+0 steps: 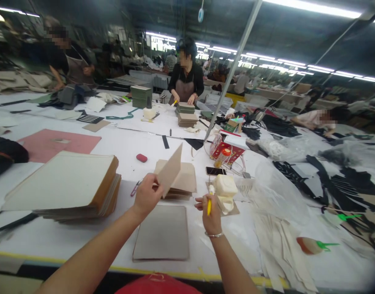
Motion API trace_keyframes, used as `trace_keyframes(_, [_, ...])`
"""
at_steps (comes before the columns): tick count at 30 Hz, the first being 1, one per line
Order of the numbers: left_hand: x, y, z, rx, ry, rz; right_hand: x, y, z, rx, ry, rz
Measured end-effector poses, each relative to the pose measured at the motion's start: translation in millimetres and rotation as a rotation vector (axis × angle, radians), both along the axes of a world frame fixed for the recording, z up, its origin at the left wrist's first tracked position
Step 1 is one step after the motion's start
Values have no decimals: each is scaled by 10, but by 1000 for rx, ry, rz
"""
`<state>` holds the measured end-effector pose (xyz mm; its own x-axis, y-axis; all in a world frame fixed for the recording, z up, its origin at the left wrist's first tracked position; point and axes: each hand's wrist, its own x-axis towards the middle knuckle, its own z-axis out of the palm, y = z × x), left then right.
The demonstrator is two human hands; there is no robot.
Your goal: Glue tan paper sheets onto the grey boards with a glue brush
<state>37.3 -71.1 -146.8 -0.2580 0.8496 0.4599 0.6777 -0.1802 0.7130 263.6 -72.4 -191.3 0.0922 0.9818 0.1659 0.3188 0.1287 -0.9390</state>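
Observation:
My left hand is closed on a beige cardboard piece, held tilted up above a small stack of like pieces. A yellow-handled brush is gripped in my right hand, next to a cream glue pot. A grey flat panel lies on the white table below my hands.
A big stack of tan boards sits at left, a pink sheet behind it. A phone, red box and red eraser lie ahead. Fabric strips cover the right. Other people work at the far side.

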Motion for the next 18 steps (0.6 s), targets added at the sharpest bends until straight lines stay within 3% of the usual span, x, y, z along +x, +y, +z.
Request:
trace_keyframes(2, [4, -190, 1, -82, -322, 26, -139, -13, -100, -31, -177, 66])
trace_keyframes(5, [82, -405, -91, -217, -712, -22, -260, -23, -219, -58, -343, 53])
trace_keyframes(9, [136, -637, -337, -309, -998, -78, -205, -102, -378, -55, -246, 32])
trace_keyframes(14, [-23, -985, -858, -346, -1099, 21, 35, -375, -636, -87, -234, 75])
trace_keyframes(18, [-188, -1270, -1340, -541, -896, 130, 163, -615, -904, -181, -369, 131])
